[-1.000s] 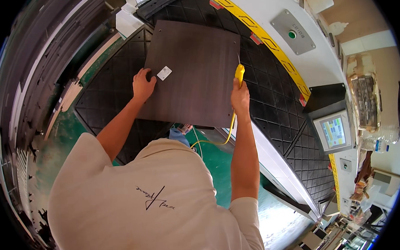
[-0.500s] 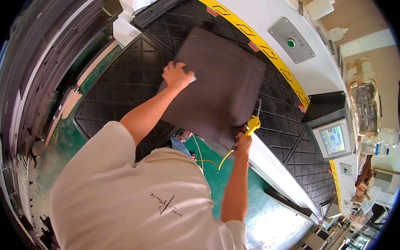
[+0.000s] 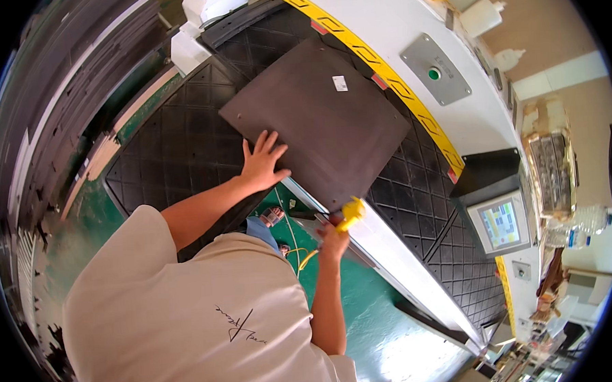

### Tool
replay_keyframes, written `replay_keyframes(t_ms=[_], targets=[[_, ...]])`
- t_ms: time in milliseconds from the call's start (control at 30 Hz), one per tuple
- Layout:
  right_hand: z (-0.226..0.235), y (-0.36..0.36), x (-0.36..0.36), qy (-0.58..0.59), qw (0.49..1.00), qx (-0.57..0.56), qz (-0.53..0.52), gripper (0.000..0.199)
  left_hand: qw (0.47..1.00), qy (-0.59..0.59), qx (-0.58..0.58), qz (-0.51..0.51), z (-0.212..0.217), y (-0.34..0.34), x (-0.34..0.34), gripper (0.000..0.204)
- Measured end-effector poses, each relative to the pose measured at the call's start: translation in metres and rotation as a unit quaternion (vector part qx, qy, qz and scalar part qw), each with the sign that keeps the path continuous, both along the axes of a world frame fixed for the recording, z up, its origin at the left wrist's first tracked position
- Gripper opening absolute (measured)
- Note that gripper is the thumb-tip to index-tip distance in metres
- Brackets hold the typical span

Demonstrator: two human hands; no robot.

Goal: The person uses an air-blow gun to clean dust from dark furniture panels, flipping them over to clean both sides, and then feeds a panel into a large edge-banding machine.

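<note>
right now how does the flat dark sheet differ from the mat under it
The flat dark sheet is smooth and plain, with a small white label; the black mat has a raised diamond grid. The sheet is smaller and lies turned at an angle on the mat, left hand flat on it. Both are dark and lie flat.

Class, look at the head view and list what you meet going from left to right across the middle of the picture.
Stack of dark sheets → left hand → dark flat sheet → yellow tool in the right hand → green button → small screen.
</note>
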State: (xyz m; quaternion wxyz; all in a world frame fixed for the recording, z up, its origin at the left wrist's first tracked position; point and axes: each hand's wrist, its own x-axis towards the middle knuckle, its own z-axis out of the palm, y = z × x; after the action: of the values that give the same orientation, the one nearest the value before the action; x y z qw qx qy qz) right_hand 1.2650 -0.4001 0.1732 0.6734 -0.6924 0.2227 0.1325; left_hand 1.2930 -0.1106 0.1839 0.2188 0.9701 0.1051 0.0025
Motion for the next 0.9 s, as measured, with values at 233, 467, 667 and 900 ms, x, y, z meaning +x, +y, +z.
replay_keyframes(t_ms=[233, 467, 667, 900], targets=[[0.013, 0.003, 0.037, 0.055, 0.991, 0.110, 0.045, 0.048, 0.997, -0.006, 0.010, -0.075, -0.006, -0.015, 0.022, 0.104], [0.013, 0.012, 0.073, 0.058, 0.985, 0.156, 0.049, 0.055, 0.995, -0.028, 0.033, -0.088, -0.016, 0.039, 0.075, 0.117], [0.041, -0.012, 0.072, 0.075, 0.933, -0.175, 0.307, 0.030, 0.996, -0.043, 0.022, -0.069, -0.015, 0.047, 0.114, 0.115], [0.097, -0.037, 0.078, 0.139, 0.924, -0.094, 0.343, 0.044, 0.999, -0.014, 0.016, -0.041, -0.006, 0.035, 0.136, 0.118]])
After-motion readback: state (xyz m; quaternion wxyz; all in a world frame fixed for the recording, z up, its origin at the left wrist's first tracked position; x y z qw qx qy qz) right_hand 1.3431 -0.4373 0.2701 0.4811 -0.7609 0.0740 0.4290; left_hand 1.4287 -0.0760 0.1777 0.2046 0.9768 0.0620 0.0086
